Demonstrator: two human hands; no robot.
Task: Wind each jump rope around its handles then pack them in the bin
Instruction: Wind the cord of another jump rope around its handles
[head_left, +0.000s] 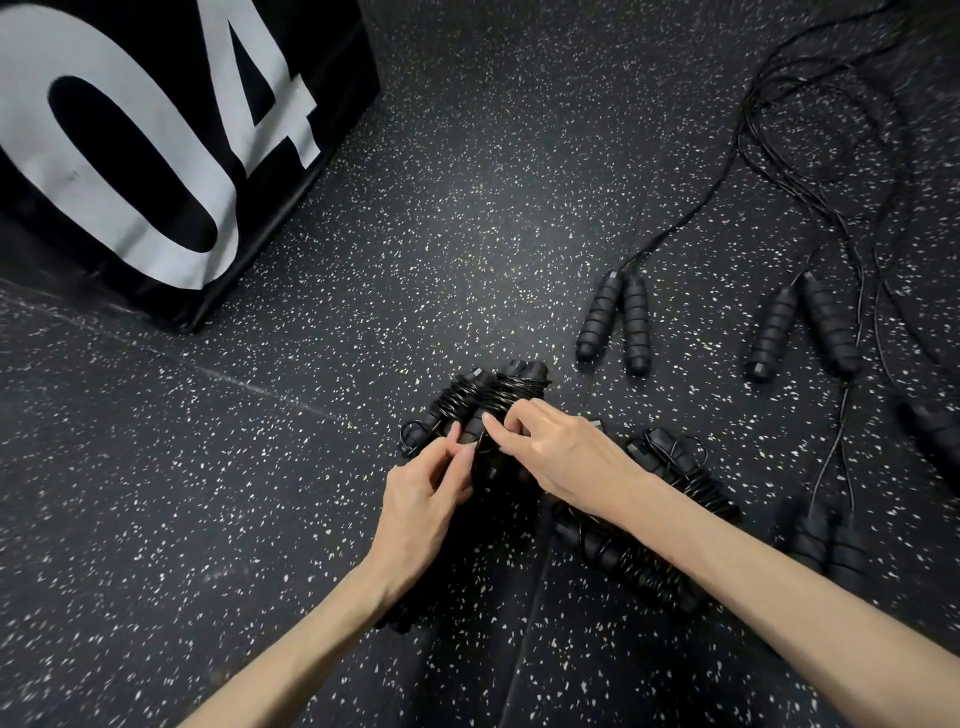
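A wound jump rope bundle (511, 395) was pinched between the thumb and curled fingers of the right hand (558, 452), at the cord coils. The lower part of the same bundle was gripped by the curled fingers of the left hand (421, 504). Both forearms were extended forward over the speckled floor (363, 260). A second wound bundle (670, 499) lay under the right forearm. Unwound ropes (618, 325) lay to the right, well apart from the black box marked "04" (156, 145).

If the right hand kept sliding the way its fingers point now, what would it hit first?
The right hand points up-left, fingers already on the wound rope bundle. Going on, it would likely meet the left hand fingertips close beside it, though depth is unclear.
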